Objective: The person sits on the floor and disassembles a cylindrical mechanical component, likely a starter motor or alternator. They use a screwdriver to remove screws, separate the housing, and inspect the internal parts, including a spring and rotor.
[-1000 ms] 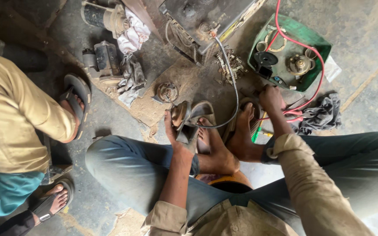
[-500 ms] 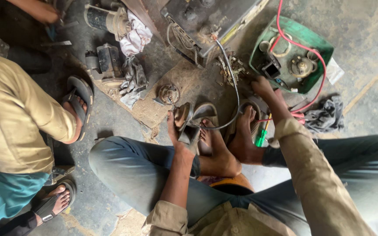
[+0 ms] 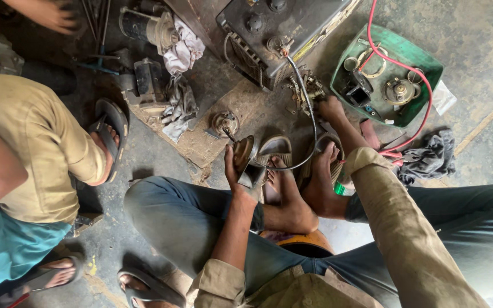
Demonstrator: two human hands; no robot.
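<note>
Currently, left hand [image 3: 236, 171]: fingers clamped on a horn-like part [image 3: 247, 161], lifted off the floor
Right hand [image 3: 331, 108]: at one o'clock, touching small brass parts [image 3: 309, 88]; fingers' closure, cannot tell
Progress: judged midway; part unconnected

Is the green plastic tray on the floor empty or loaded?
Loaded: the green plastic tray holds round metal parts and a looping red cable.
</note>
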